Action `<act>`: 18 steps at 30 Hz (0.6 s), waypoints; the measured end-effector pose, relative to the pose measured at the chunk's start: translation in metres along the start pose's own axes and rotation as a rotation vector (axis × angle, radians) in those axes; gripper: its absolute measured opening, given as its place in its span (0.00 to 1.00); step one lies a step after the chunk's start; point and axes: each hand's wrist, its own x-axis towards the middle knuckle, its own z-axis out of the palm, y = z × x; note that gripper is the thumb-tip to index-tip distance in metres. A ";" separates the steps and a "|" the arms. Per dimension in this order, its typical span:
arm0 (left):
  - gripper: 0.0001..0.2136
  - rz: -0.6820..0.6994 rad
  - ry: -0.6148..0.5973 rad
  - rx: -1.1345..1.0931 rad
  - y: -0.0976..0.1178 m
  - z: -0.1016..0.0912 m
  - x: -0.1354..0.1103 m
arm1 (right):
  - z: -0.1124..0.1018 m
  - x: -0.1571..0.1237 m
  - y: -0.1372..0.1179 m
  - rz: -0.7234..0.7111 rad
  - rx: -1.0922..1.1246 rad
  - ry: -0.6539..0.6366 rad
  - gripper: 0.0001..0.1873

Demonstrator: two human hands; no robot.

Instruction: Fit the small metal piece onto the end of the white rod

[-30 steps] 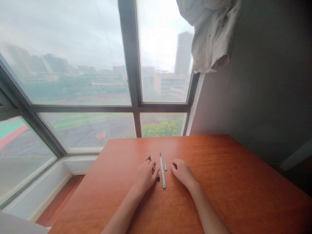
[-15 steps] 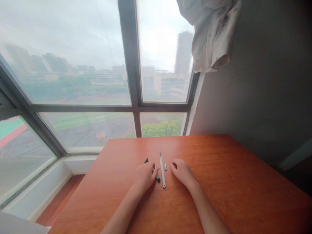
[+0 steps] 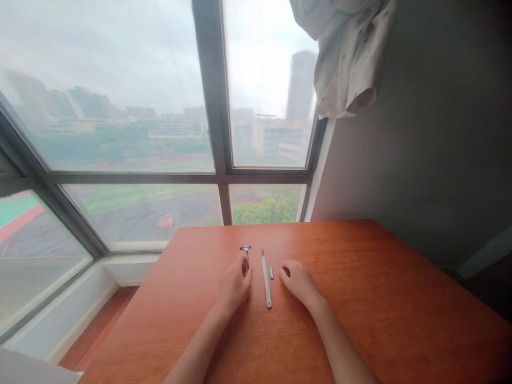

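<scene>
My left hand [image 3: 232, 284] is closed around the handle of a razor [image 3: 246, 249]. The razor's head points away from me, toward the window, and most of the handle is hidden by my fingers. To the right of that hand a pale grey toothbrush [image 3: 266, 282] lies lengthwise on the table, bristle end away from me. Beside it is a small, dark, shiny stick-like piece [image 3: 271, 272], whose kind I cannot make out. My right hand [image 3: 299, 280] rests on the table just right of this piece, its fingers loosely curled in, with nothing showing in them.
A reddish-brown wooden table [image 3: 360, 320] stretches under both hands. Its far edge meets a large window with a dark frame [image 3: 218, 106]. A light spotted curtain [image 3: 348, 69] hangs bunched at the upper right, in front of a grey wall [image 3: 432, 133].
My left hand has turned the razor from a slant to nearly straight, head pointing away, and shifted slightly left from the toothbrush. My right hand has stayed in place.
</scene>
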 end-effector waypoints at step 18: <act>0.14 -0.191 -0.059 -0.689 -0.004 0.007 0.004 | -0.002 -0.001 -0.002 0.015 -0.013 -0.023 0.09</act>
